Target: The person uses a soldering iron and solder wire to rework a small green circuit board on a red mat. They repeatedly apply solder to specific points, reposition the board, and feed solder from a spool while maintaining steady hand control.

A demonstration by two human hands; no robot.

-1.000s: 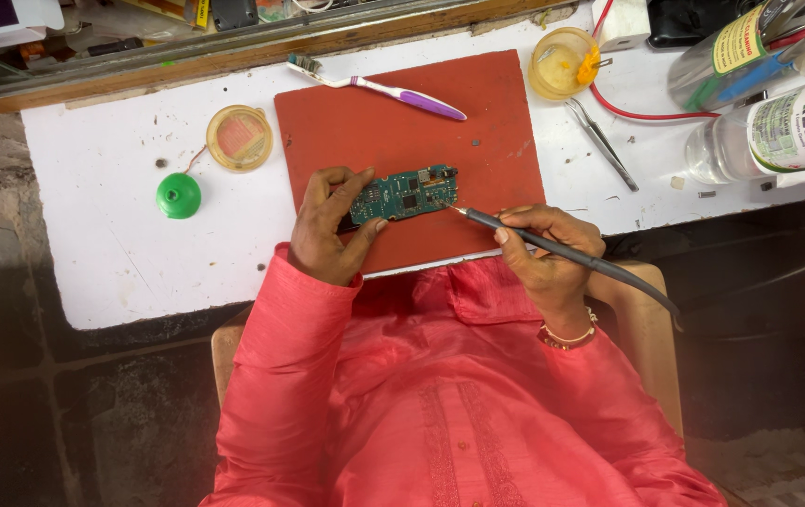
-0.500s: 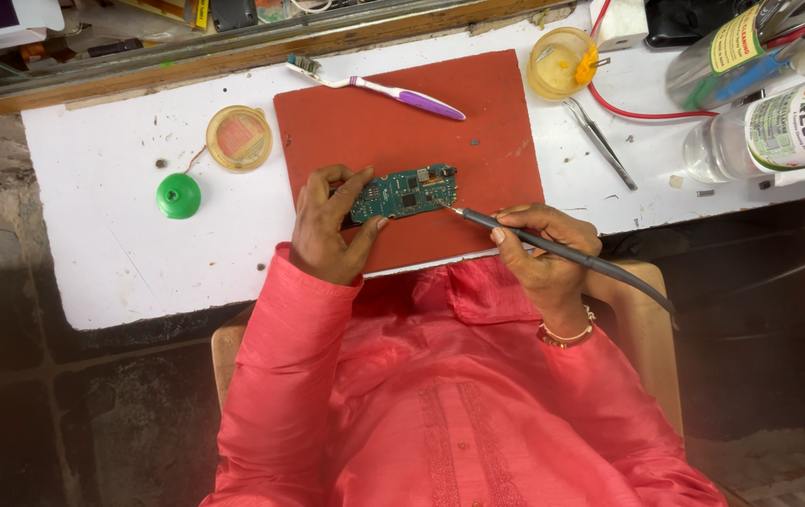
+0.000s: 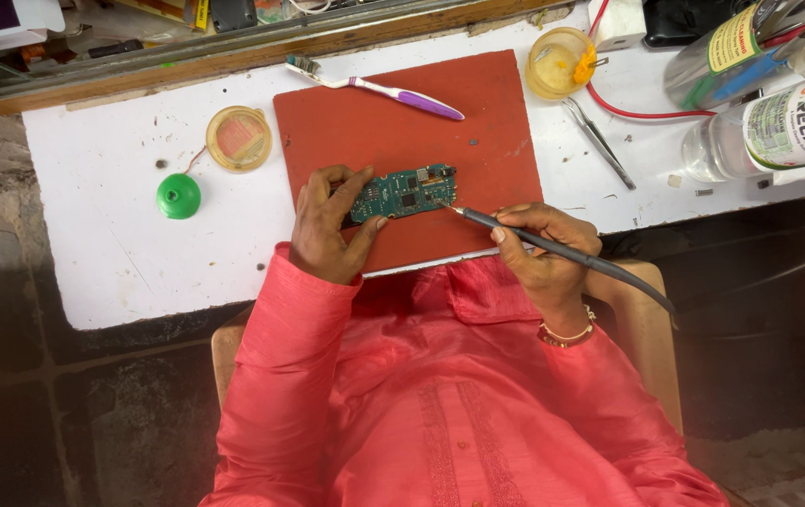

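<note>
Nothing has shifted: left hand [image 3: 327, 230] still pinches the circuit board [image 3: 404, 192]; right hand [image 3: 538, 246] grips the soldering iron [image 3: 552, 246], tip at its edge.

I see a small repair workshop: a green circuit board [image 3: 404, 193] on a red rubber mat [image 3: 402, 141], thin metal tweezers [image 3: 599, 143] and clear plastic bottles [image 3: 768, 127] crowd the white tabletop [image 3: 111, 235].

Single head cam, no second view. Looks almost straight down from above the person's torso, moderately close. Tabletop [image 3: 121, 253] fills upper half of frame, red mat [image 3: 402, 131] upper centre, pink-clad chest and lap bottom centre, dark floor at both sides.
</note>
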